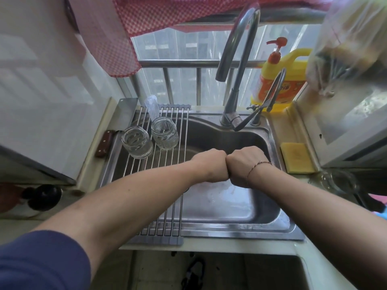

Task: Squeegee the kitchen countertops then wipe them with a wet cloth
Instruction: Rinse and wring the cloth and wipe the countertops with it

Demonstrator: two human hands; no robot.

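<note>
Left hand: the left hand [211, 165] is over the sink basin, fingers curled downward out of sight, knuckles touching the other hand.
Right hand: the right hand [244, 164] mirrors it, fist-like, with a thin bracelet at the wrist.
What they hold: a pale patch just below the 2 hands may be a cloth being wrung, but the fingers hide it, so I cannot tell whether either hand grips anything.
Sink: the steel sink [274, 222] has a wet floor; the tap [236, 59] shows no running water.
Rack: a roll-up drying rack [165, 216] spans the sink's left part and carries 2 glass jars [149, 141].
Countertop: the countertop [278, 124] to the right holds a yellow sponge [296, 156] and a detergent bottle [278, 80].
Squeegee: none in view.
Progress: judging by the pose, this looks like wetting or wringing before the wiping stage; the counter wipe appears not yet done, and whether squeegeeing is finished cannot be read.
</note>
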